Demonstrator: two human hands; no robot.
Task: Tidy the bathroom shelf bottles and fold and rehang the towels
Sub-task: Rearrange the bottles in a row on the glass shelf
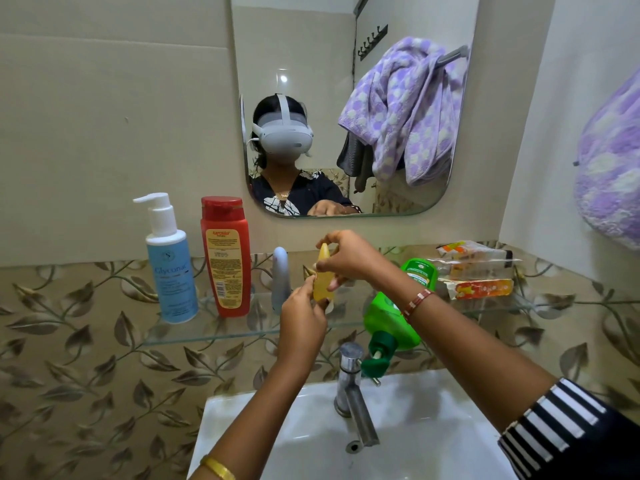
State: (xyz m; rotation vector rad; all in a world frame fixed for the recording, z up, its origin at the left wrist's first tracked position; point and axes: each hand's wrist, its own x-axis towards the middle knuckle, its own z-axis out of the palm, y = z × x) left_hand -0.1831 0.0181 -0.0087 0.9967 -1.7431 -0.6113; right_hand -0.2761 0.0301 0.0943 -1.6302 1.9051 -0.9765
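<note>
"Glyconac" label (172, 271) on pump bottle (169, 268)

One glass shelf (242, 336) carries two upright bottles, a blue pump bottle (172, 271) and a red bottle (227, 258), plus one green pump bottle (391, 320) lying down. One small yellow bottle (323, 278) sits between two hands, the left hand (303, 315) and the right hand (349, 258). There are also one grey tube (281, 278), two flat packets (478, 271), one purple towel (609, 174), one tap (355, 393) and one sink (433, 427).

- Mid-frame, the left hand (303, 311) and right hand (346, 256) both pinch a small yellow bottle (323, 277), upright above the glass shelf (242, 332).
- Left of them stand a blue pump bottle (171, 271), a red bottle (225, 258) and what looks like a grey tube (281, 278).
- A green pump bottle (393, 322) lies tipped over at the shelf's front edge.
- A purple towel (609, 174) hangs at the right edge of the frame.
</note>
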